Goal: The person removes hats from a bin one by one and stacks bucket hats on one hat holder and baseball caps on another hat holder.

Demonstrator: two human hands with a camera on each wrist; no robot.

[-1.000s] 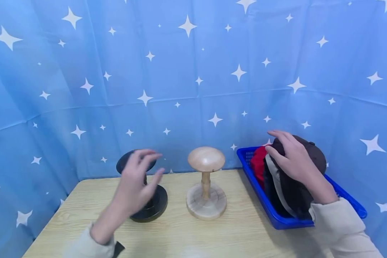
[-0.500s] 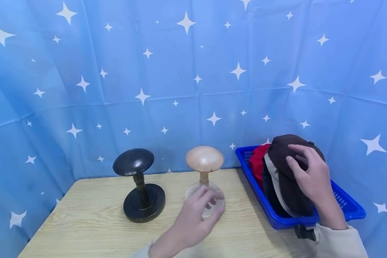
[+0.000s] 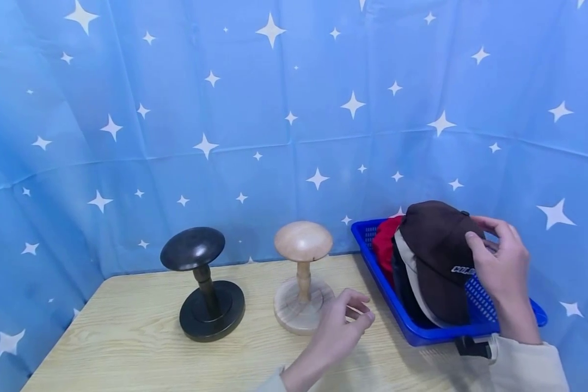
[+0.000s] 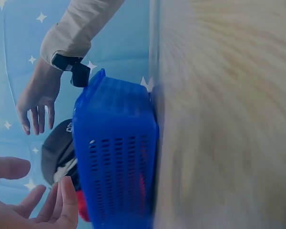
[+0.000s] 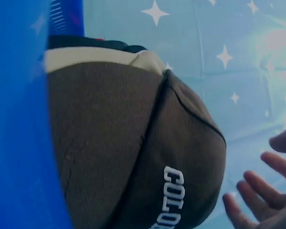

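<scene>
A dark brown baseball cap [image 3: 436, 234] with white lettering [image 5: 174, 191] leans at the front of several caps in a blue plastic basket [image 3: 438, 336]. My right hand [image 3: 507, 261] is beside the cap's crown at the right, fingers spread and slightly bent; in the right wrist view a small gap shows between fingertips and fabric. To the left of the basket, my left hand [image 3: 340, 326] hovers over the table, its fingers loosely curved and holding nothing. Behind the brown cap show a cream edge [image 3: 409, 258] and a red cap [image 3: 384, 245], both partly hidden.
A pale wooden hat stand [image 3: 304, 242] stands mid-table, its base partly behind my left hand. Left of it is a black hat stand [image 3: 193, 249]. Both tops are bare. A blue star-print curtain [image 3: 245, 109] hangs right behind the wooden table [image 3: 127, 337].
My left hand has moved right, from the black stand past the pale one toward the basket. My right hand has slid from over the brown cap to its right side, uncovering the lettering.
</scene>
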